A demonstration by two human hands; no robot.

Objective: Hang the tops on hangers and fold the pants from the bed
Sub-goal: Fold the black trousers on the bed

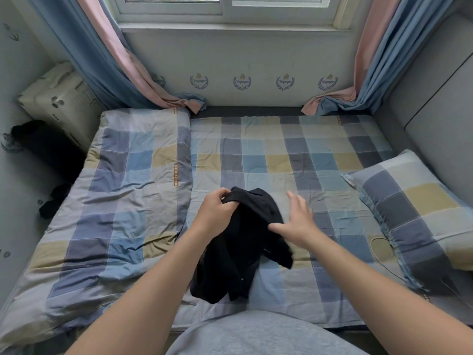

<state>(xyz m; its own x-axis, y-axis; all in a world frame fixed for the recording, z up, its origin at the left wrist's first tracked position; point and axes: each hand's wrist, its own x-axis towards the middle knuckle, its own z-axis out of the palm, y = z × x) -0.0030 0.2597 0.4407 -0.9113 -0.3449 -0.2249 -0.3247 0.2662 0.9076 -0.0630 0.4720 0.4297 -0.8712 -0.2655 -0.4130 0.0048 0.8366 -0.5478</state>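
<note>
Black cloth hangs bunched from the left hand (217, 216) just below the middle of the view, over the near part of the bed (294, 155). A buttoned front edge suggests it is a top (245, 252), so the step is probably sorting it out for a hanger. The left hand's fingers are curled and pinch an upper edge, perhaps the collar or a shoulder. The right hand (297, 219), at 3 o'clock of the top, has its fingers straight and spread. Its thumb reaches the cloth's edge, though I cannot tell whether it presses there.

To do this well, the right hand should find the matching shoulder seam, take it, and draw the two hands apart so the top falls flat and faces one way. A light shake would free the sleeve folded under at 5 o'clock. Keeping it clear of the sheet avoids new creases.

No hanger is in view, so where it waits is unknown. The neck opening is lost in the dark folds, as are both cuffs. More dark clothes (55, 203) lie at 9 o'clock beside the folded duvet (122, 180), too shadowed to sort into tops or pants. A pillow (414, 201) at 3 o'clock is cut off by the frame edge.
</note>
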